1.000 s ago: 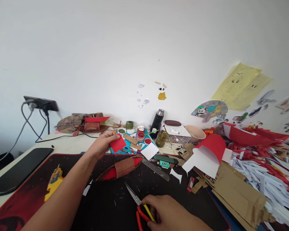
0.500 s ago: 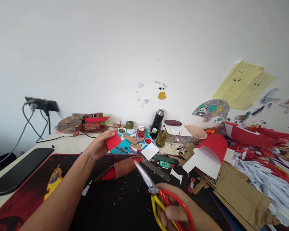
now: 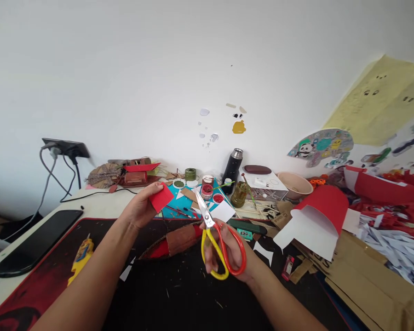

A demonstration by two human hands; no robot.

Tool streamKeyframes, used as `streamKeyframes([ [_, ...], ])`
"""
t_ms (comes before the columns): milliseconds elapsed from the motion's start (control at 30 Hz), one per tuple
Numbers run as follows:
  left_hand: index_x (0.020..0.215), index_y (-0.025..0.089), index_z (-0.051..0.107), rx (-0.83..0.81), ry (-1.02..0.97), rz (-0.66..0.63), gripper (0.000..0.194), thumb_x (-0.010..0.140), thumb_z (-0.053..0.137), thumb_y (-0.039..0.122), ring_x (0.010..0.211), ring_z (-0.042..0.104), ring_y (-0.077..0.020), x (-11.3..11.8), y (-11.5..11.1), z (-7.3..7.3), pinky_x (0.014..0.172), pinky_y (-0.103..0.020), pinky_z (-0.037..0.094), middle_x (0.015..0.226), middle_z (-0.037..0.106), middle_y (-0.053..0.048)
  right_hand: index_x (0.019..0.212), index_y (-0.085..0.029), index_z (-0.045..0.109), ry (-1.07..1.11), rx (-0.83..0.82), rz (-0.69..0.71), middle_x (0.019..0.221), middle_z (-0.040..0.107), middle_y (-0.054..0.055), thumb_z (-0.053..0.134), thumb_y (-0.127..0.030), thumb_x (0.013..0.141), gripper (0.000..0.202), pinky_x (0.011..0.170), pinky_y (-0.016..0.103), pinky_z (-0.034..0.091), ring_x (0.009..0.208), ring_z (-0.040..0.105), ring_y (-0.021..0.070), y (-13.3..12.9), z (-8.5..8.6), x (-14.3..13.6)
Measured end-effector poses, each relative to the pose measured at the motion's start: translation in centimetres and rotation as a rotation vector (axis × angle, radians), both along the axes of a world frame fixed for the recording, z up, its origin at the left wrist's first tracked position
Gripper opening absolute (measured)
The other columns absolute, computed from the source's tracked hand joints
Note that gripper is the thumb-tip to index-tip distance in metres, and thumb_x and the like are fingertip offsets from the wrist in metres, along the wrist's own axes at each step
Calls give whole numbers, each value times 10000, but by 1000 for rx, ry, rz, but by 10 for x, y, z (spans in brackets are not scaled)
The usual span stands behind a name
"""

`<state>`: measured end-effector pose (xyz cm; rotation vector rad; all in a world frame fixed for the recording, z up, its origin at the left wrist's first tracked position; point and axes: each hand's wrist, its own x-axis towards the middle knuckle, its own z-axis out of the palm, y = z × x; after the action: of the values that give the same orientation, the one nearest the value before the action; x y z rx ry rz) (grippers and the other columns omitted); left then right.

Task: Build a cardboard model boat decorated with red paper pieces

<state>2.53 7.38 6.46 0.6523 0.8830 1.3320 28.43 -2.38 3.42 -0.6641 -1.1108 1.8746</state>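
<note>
Pinched between the thumb and fingers of my left hand (image 3: 140,207) is a small red paper piece (image 3: 161,197). My right hand (image 3: 227,253) grips scissors (image 3: 207,221) with one yellow and one red handle. Their blades point up and to the left, close together, a short way right of the red paper and not touching it. Below both hands a brown boat-shaped piece (image 3: 181,240) with a red inside lies on the dark mat (image 3: 179,294); my right hand and the scissors partly cover its right end.
Paint jars (image 3: 207,190), a black flask (image 3: 232,165) and a brush jar (image 3: 239,194) stand at the back. A yellow tool (image 3: 81,259) and black phone-like slab (image 3: 34,241) lie left. Red-and-white curved paper (image 3: 319,218), cardboard (image 3: 372,271) and paper strips (image 3: 389,248) are right.
My right hand has raised the scissors up and left, nearer the red paper, and the blades now point more steeply upward. The view has shifted slightly. My left hand still holds the paper.
</note>
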Motion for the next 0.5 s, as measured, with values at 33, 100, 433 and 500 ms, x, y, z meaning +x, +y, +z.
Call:
streamKeyframes([
  [33,824,214,671,-11,3,17,329,616,921,269,546,620,-149,-2,2,-1,475,-244,487,673,679,31,1248,-169,627,1,33,-6,689,731,41,645,-839,890,760,460,221,470,516,712,191,8,3,-3],
  [100,851,228,664,-22,10,57,327,636,901,295,538,620,-156,-8,6,-5,469,-252,473,682,687,34,1279,-172,615,5,75,9,779,781,79,656,-830,890,766,521,238,509,600,762,215,22,7,-10],
  [433,797,209,634,-6,100,87,349,620,913,321,515,567,-133,-9,14,-19,449,-226,431,658,636,39,1282,-197,602,69,80,85,871,821,118,668,-892,817,839,549,257,530,697,810,271,39,-4,-25],
  [500,767,200,640,8,121,85,324,621,910,303,508,548,-124,-3,14,-15,451,-221,433,637,625,41,1292,-198,601,66,95,72,871,820,122,650,-911,810,861,552,260,532,708,813,277,40,-2,-19],
])
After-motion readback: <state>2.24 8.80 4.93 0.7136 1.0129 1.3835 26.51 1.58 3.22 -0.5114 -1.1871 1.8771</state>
